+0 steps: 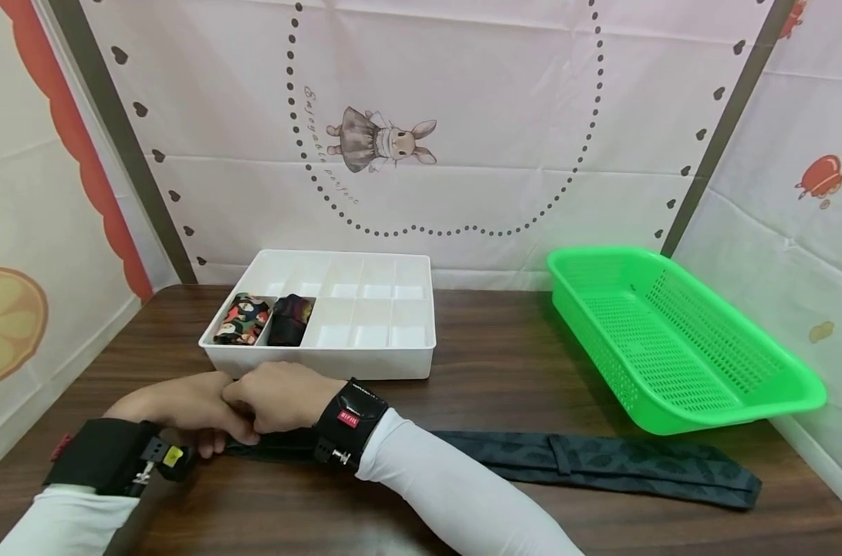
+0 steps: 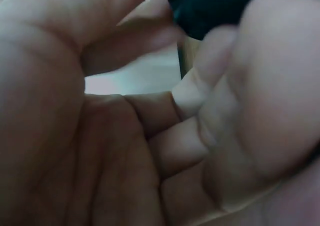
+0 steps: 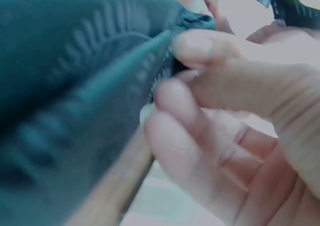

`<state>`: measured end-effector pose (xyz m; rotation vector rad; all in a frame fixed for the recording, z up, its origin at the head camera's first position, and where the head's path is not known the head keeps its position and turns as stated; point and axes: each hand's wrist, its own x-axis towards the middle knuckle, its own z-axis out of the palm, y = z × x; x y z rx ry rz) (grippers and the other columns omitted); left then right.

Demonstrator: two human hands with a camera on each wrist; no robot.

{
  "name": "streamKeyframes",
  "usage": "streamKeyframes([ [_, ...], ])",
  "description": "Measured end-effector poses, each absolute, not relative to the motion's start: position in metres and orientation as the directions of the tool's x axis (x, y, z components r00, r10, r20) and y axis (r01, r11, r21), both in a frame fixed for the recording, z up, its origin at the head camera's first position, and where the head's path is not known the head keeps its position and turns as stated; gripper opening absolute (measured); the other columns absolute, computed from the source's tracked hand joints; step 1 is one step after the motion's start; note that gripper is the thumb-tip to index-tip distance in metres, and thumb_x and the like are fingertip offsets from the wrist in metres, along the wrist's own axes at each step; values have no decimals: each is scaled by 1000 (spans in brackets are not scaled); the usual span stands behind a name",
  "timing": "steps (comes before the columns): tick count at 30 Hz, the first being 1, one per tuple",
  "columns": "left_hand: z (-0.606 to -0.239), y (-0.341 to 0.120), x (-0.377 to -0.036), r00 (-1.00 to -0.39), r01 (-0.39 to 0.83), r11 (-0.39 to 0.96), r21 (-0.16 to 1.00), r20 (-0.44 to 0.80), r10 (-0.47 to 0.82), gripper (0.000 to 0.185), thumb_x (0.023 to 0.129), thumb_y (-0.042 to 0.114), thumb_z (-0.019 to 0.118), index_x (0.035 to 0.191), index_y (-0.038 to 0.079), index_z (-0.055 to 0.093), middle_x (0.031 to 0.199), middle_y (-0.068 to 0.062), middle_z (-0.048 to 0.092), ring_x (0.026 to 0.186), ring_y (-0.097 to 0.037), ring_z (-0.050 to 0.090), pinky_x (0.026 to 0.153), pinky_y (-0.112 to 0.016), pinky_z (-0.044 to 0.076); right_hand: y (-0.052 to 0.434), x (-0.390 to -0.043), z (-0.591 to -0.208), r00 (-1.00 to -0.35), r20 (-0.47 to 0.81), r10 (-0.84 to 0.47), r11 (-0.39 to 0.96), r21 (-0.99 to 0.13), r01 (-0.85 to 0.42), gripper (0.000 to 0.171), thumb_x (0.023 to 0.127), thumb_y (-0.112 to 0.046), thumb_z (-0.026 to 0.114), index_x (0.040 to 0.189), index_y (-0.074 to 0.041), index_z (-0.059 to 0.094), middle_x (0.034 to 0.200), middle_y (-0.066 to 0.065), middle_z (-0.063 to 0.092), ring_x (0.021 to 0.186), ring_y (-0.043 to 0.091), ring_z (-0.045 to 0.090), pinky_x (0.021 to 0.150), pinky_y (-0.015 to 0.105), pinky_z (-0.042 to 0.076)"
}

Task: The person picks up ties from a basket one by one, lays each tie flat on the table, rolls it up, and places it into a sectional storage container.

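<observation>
A dark green necktie (image 1: 643, 467) with a faint leaf pattern lies lengthwise across the table, wrong side up, its keeper loop showing. At its left end, my left hand (image 1: 184, 401) and right hand (image 1: 282, 394) meet, knuckles close together. In the right wrist view, thumb and fingers (image 3: 192, 48) of the right hand pinch the edge of the necktie (image 3: 100, 61), which is bunched at that spot. The left wrist view has the left fingers (image 2: 180, 146) curled, with dark cloth of the necktie (image 2: 205, 8) between them and the thumb. My right wrist covers part of the necktie.
Behind the hands stands a white divided box (image 1: 365, 361). Two front-left compartments hold a rolled patterned cloth (image 1: 243, 318) and a rolled dark cloth (image 1: 290, 320). A green perforated basket (image 1: 684, 413) sits at the right. Printed curtains (image 1: 490, 116) enclose the wooden table (image 1: 490, 386).
</observation>
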<state>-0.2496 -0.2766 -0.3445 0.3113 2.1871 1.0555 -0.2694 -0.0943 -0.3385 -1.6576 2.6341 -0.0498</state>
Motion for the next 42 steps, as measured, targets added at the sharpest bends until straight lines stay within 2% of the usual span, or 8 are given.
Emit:
streamKeyframes([
  [6, -343, -266, -247, -813, -23, 758, 652, -453, 365, 30, 90, 31, 85, 77, 8, 70, 59, -3, 62, 49, -15, 61, 49, -27, 51, -87, -274, -333, -420, -51, -906, 422, -40, -906, 12, 92, -20, 83, 92, -26, 73, 84, -13, 58, 78, -1, 53, 66, 16, 43],
  [10, -339, -265, -251, -800, -33, 765, 643, -475, 365, 35, 92, 37, 82, 75, 8, 70, 60, -4, 64, 49, -15, 63, 48, -27, 51, -83, -279, -335, -409, -17, -913, 409, -42, -912, 14, 92, -17, 82, 88, -24, 71, 83, -12, 57, 79, 0, 52, 68, 16, 43],
  [14, -334, -266, -255, -760, -36, 721, 692, -488, 430, 29, 95, 31, 74, 80, 6, 73, 63, -6, 67, 51, -14, 66, 50, -26, 52, -79, -282, -336, -395, 18, -919, 394, -40, -918, 11, 94, -19, 81, 91, -24, 71, 85, -11, 58, 81, 0, 52, 71, 15, 43],
  [18, -332, -261, -256, -763, -32, 708, 705, -475, 438, 21, 92, 24, 75, 83, 6, 73, 64, -5, 67, 54, -15, 66, 53, -28, 55, -78, -283, -334, -388, 28, -921, 387, -26, -922, 10, 95, -21, 80, 92, -21, 70, 86, -11, 58, 81, 0, 53, 71, 16, 44],
  [28, -333, -259, -254, -821, 85, 821, 564, -428, 379, 13, 77, 18, 74, 68, 12, 66, 61, -2, 61, 52, -14, 59, 46, -28, 49, -77, -289, -328, -321, 1, -947, 318, -132, -939, 13, 91, -9, 80, 91, -17, 69, 86, -10, 59, 81, 2, 52, 69, 16, 40],
  [35, -333, -267, -250, -792, 41, 747, 663, -435, 429, 20, 86, 24, 82, 79, 9, 71, 66, -5, 64, 56, -19, 66, 54, -33, 57, -85, -280, -338, -339, 37, -940, 336, -55, -940, 16, 92, -22, 83, 89, -22, 67, 89, -11, 58, 82, -2, 51, 69, 15, 43],
  [39, -335, -272, -247, -761, -11, 690, 724, -453, 464, 15, 91, 21, 77, 87, 6, 72, 72, -5, 66, 60, -18, 67, 57, -33, 59, -88, -273, -339, -347, 39, -937, 347, -9, -938, 19, 92, -27, 83, 91, -22, 65, 90, -11, 58, 82, -2, 52, 69, 15, 45],
  [42, -335, -270, -247, -765, -10, 684, 730, -446, 465, 12, 89, 16, 75, 85, 6, 70, 71, -5, 65, 58, -17, 64, 55, -33, 58, -87, -274, -335, -345, 15, -939, 345, -20, -939, 15, 93, -23, 81, 94, -21, 66, 91, -11, 58, 82, -1, 53, 69, 15, 45],
])
